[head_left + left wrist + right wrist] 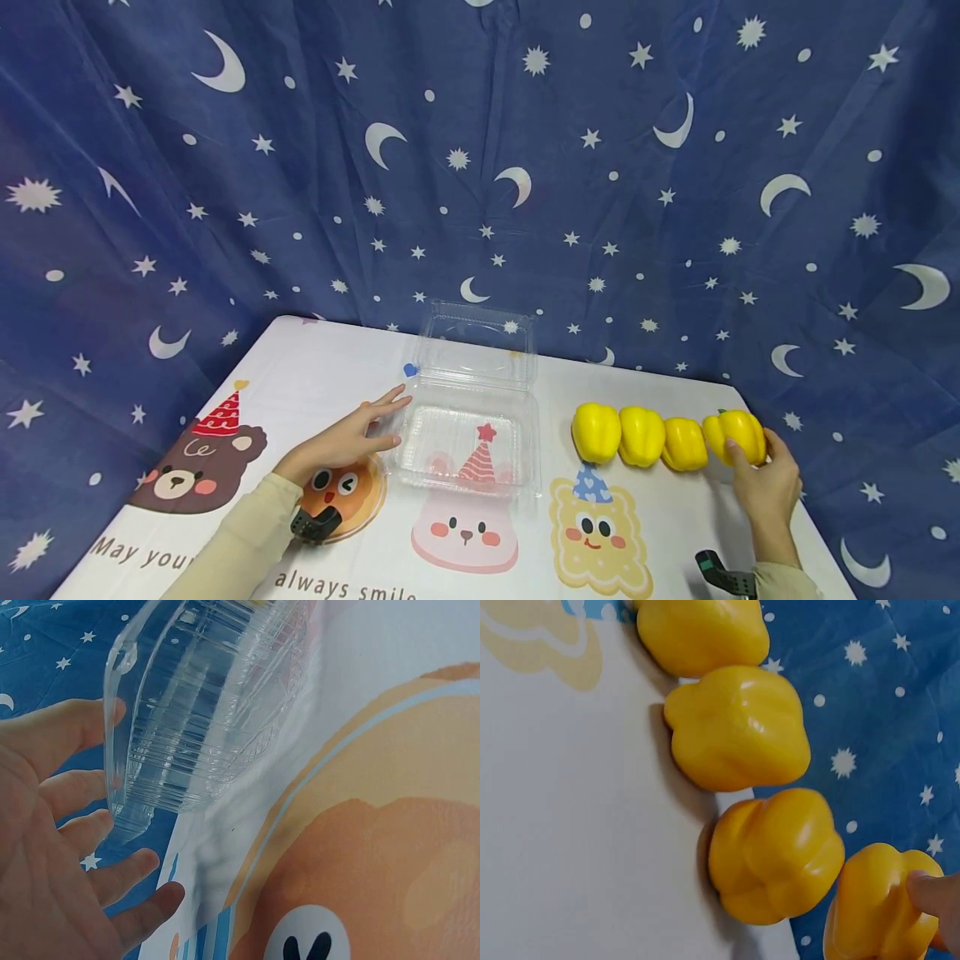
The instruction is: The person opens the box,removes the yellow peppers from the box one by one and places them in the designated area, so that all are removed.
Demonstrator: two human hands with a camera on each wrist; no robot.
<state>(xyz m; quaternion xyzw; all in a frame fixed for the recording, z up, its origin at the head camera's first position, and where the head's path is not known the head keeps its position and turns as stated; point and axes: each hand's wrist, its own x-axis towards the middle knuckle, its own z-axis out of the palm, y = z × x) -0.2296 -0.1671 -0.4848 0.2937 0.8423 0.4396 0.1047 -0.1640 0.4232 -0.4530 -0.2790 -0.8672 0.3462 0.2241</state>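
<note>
A clear plastic clamshell container (465, 437) lies on the table with its lid (477, 343) folded back. My left hand (348, 437) is at the container's left side, fingers extended; in the left wrist view the fingertips (97, 784) reach its rim. Over at the right, my right hand (767, 483) grips the rightmost yellow bell pepper (738, 432), thumb on its near side. That bell pepper (877, 900) shows at the lower right of the right wrist view, with the thumb (934, 892) on it. Three more yellow bell peppers (641, 436) stand in a row to its left.
The white tablecloth (337, 375) carries cartoon prints and lettering. Behind the table hangs a blue curtain (450, 192) with moons and stars. The table's right edge runs close by my right hand.
</note>
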